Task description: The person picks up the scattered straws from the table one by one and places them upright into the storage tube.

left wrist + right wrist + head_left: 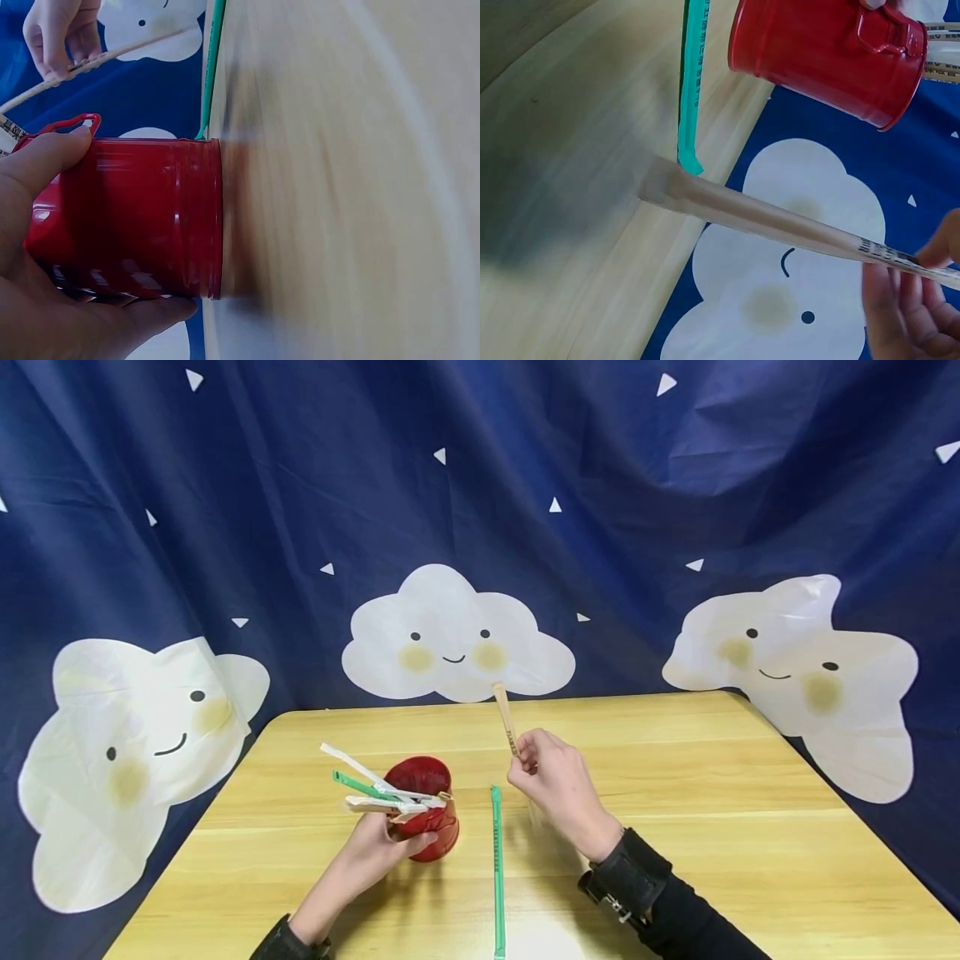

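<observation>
My left hand (375, 852) grips a red metal cup (447, 831) from its left side, thumb along the front. Several long paper-wrapped sticks, white, green and brown, poke out of the cup and lean left over its rim. A small red wire loop (94, 120) shows by the thumb in the left wrist view. My right hand (558, 781) pinches a slim brown paper sleeve (765, 217) with dark print, held slanted above the table. Between the hands, a green paper-wrapped stick (497, 860) lies on the table, pointing away from me.
The light wooden table (675, 752) ends at a dark blue curtain (480, 510) with white clouds and triangles. A smiling cloud (457, 647) is printed right behind the table's far edge.
</observation>
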Available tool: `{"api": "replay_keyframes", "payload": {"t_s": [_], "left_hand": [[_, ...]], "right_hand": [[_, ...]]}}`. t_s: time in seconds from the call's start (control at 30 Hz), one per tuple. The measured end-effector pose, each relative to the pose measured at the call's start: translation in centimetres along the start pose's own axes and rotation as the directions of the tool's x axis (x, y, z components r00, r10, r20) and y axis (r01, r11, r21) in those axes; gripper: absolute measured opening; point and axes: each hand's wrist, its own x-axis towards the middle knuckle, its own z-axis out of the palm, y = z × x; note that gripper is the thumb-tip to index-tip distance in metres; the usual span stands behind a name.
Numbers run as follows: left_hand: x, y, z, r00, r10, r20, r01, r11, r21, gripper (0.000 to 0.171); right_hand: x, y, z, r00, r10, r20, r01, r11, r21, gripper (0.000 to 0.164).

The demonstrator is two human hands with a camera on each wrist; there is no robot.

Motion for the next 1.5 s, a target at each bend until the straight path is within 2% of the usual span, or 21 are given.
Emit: {"api": "replay_keyframes", "payload": {"t_s": [0.13, 0.23, 0.3, 0.47, 0.57, 0.67, 0.77, 0.93, 1.03, 1.33, 1.5], "left_hand": [[-0.1, -0.1, 0.0, 1.0, 0.013, 0.016, -0.012, 1.0, -0.007, 0.066], [-0.1, -0.2, 0.0, 1.0, 0.007, 0.018, -0.006, 1.0, -0.016, 0.067], [-0.1, -0.2, 0.0, 1.0, 0.001, 0.017, -0.001, 1.0, -0.019, 0.068], [-0.2, -0.2, -0.2, 1.0, 0.006, 0.002, -0.006, 1.0, 0.01, 0.066], [-0.2, -0.1, -0.3, 1.0, 0.021, -0.009, -0.021, 0.999, 0.043, 0.064], [-0.1, -0.1, -0.2, 1.0, 0.027, -0.004, -0.027, 0.999, 0.046, 0.064], [0.1, -0.1, -0.1, 0.999, 0.04, 0.011, -0.041, 0.999, 0.031, 0.063], [0.2, -0.1, -0.2, 0.998, 0.065, 0.023, -0.066, 0.997, 0.048, 0.063], [0.2, 0.0, -0.3, 0.998, 0.055, 0.03, -0.057, 0.997, 0.06, 0.063], [0.1, 0.0, -0.5, 0.996, 0.07, 0.058, -0.073, 0.997, 0.037, 0.063], [0.2, 0.0, -0.5, 0.994, 0.084, 0.063, -0.086, 0.996, 0.037, 0.063]], "right_hand": [[0.0, -0.2, 0.2, 0.997, -0.042, -0.063, 0.047, 0.996, 0.076, 0.019], [0.1, -0.3, 0.6, 0.984, -0.116, -0.136, 0.134, 0.982, 0.134, 0.021], [0.3, -0.4, 0.9, 0.966, -0.17, -0.197, 0.204, 0.964, 0.169, 0.022], [1.5, -1.5, 1.5, 0.897, -0.28, -0.341, 0.372, 0.896, 0.244, 0.021], [2.4, -2.6, 1.7, 0.865, -0.323, -0.384, 0.439, 0.858, 0.267, 0.019], [3.1, -3.5, 2.0, 0.852, -0.352, -0.388, 0.474, 0.834, 0.284, 0.021], [3.4, -4.0, 2.5, 0.859, -0.364, -0.359, 0.478, 0.822, 0.31, 0.023], [3.2, -4.0, 3.3, 0.889, -0.354, -0.291, 0.445, 0.816, 0.368, 0.024], [3.0, -3.9, 3.6, 0.904, -0.345, -0.251, 0.421, 0.816, 0.395, 0.022], [2.7, -3.2, 4.5, 0.928, -0.355, -0.111, 0.371, 0.871, 0.322, 0.018], [2.4, -3.2, 4.9, 0.958, -0.285, -0.005, 0.271, 0.905, 0.329, 0.01]]}}
